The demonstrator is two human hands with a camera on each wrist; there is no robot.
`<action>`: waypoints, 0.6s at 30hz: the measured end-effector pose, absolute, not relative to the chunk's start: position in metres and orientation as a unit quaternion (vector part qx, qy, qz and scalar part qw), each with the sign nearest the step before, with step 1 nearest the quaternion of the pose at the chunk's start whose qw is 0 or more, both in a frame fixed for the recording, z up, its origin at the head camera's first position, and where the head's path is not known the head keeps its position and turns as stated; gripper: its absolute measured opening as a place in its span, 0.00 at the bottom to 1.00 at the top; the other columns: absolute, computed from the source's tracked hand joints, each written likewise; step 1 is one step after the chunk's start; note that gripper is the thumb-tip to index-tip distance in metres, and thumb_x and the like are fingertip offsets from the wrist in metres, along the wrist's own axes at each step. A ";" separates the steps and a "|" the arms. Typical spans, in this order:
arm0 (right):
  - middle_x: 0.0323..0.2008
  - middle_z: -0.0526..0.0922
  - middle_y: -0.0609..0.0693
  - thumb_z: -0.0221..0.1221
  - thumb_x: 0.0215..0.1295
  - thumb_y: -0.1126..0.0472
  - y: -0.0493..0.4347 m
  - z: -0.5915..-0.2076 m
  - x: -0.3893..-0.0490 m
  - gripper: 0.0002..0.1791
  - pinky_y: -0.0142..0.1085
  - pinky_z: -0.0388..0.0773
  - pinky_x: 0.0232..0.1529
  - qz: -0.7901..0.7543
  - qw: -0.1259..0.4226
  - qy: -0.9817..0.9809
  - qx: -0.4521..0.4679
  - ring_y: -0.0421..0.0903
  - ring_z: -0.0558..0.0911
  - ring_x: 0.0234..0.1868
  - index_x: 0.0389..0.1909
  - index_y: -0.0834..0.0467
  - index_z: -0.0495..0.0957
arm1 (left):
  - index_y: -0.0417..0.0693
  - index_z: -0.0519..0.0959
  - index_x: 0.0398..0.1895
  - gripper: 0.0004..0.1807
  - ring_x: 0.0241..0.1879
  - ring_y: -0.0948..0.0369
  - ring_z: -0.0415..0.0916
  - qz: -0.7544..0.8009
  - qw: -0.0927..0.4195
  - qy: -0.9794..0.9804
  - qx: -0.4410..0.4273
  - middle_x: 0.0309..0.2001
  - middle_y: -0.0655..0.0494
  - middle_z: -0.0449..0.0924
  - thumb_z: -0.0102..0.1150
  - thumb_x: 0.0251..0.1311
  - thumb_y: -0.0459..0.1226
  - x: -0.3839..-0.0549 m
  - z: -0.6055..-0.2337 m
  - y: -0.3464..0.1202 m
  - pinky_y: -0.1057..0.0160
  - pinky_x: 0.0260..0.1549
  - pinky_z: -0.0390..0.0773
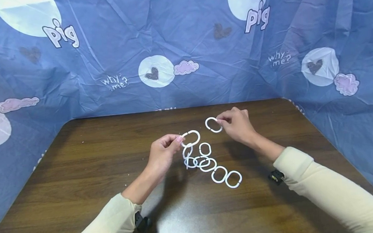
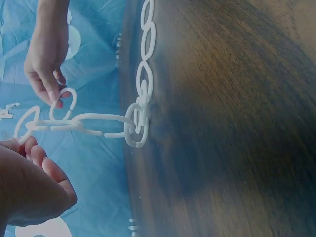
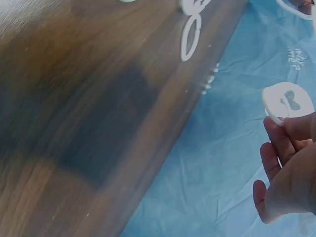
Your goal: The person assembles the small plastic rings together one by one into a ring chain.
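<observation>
My left hand point(image 1: 163, 154) pinches a white plastic C-shaped link point(image 1: 197, 134) between thumb and fingertips. From it hangs a chain of similar links point(image 1: 219, 182), which drops to the table and trails toward the near right. My right hand point(image 1: 237, 125) holds a single white link point(image 1: 207, 125) by its right edge, above the table and apart from the chain in the head view. Its opening shows at the lower left. One more link point(image 1: 210, 149) lies just behind the chain. In the right wrist view, thumb and forefinger grip the single link point(image 3: 269, 104).
The brown wooden table point(image 1: 91, 163) has rounded far corners. A blue printed cloth point(image 1: 182, 32) hangs behind it and along both sides. Small white specks dot the tabletop at the left. Each forearm has a dark device point(image 1: 276, 177) strapped near the sleeve cuff.
</observation>
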State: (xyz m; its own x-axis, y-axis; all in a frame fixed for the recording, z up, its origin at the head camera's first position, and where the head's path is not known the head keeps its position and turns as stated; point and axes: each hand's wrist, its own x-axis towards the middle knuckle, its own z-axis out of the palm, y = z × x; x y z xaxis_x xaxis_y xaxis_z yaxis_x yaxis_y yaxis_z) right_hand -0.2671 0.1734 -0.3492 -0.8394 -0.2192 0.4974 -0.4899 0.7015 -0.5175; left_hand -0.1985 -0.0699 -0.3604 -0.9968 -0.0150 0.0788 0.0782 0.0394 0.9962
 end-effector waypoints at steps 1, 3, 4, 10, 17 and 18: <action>0.26 0.85 0.50 0.64 0.58 0.64 0.172 -0.348 -0.266 0.04 0.50 0.59 0.48 0.338 0.197 -0.900 0.192 0.47 0.73 0.31 0.32 0.61 0.86 | 0.31 0.80 0.37 0.09 0.28 0.63 0.71 -0.693 0.033 -0.720 -0.021 0.25 0.55 0.75 0.59 0.63 0.33 -0.198 -0.360 -0.070 0.69 0.32 0.73; 0.26 0.85 0.50 0.64 0.59 0.64 0.170 -0.345 -0.263 0.05 0.49 0.59 0.49 0.345 0.187 -0.901 0.184 0.47 0.74 0.32 0.32 0.60 0.86 | 0.32 0.80 0.36 0.09 0.28 0.63 0.71 -0.693 0.032 -0.720 -0.020 0.24 0.57 0.75 0.59 0.63 0.33 -0.198 -0.360 -0.069 0.69 0.31 0.73; 0.26 0.85 0.50 0.63 0.59 0.64 0.169 -0.343 -0.262 0.05 0.49 0.59 0.50 0.348 0.185 -0.901 0.183 0.47 0.74 0.32 0.33 0.60 0.86 | 0.33 0.80 0.36 0.08 0.28 0.63 0.71 -0.694 0.031 -0.719 -0.019 0.24 0.58 0.75 0.59 0.63 0.33 -0.198 -0.360 -0.069 0.69 0.31 0.73; 0.27 0.85 0.49 0.64 0.59 0.63 0.164 -0.332 -0.256 0.04 0.47 0.60 0.52 0.356 0.199 -0.893 0.193 0.45 0.74 0.32 0.32 0.59 0.86 | 0.35 0.80 0.34 0.07 0.27 0.64 0.71 -0.694 0.033 -0.719 -0.020 0.25 0.55 0.75 0.59 0.63 0.33 -0.198 -0.360 -0.069 0.69 0.31 0.73; 0.26 0.85 0.48 0.63 0.58 0.66 0.158 -0.320 -0.250 0.03 0.45 0.59 0.48 0.362 0.227 -0.878 0.216 0.46 0.73 0.31 0.30 0.58 0.86 | 0.35 0.80 0.34 0.07 0.28 0.64 0.70 -0.691 0.033 -0.721 -0.022 0.25 0.55 0.74 0.59 0.63 0.33 -0.197 -0.360 -0.068 0.69 0.31 0.72; 0.27 0.85 0.48 0.64 0.58 0.66 0.157 -0.319 -0.249 0.03 0.45 0.59 0.48 0.361 0.232 -0.876 0.221 0.47 0.73 0.31 0.30 0.58 0.86 | 0.35 0.81 0.33 0.07 0.28 0.64 0.70 -0.691 0.033 -0.722 -0.023 0.24 0.55 0.74 0.59 0.63 0.34 -0.197 -0.360 -0.068 0.69 0.31 0.72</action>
State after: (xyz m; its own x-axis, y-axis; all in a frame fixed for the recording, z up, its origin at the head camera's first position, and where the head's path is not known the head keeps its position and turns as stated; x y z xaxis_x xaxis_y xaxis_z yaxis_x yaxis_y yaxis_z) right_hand -0.2494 0.1565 -0.3190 -0.7944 -0.2197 0.5663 -0.5551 0.6409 -0.5301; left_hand -0.1973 -0.0680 -0.3598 -0.9967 -0.0133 0.0795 0.0789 0.0438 0.9959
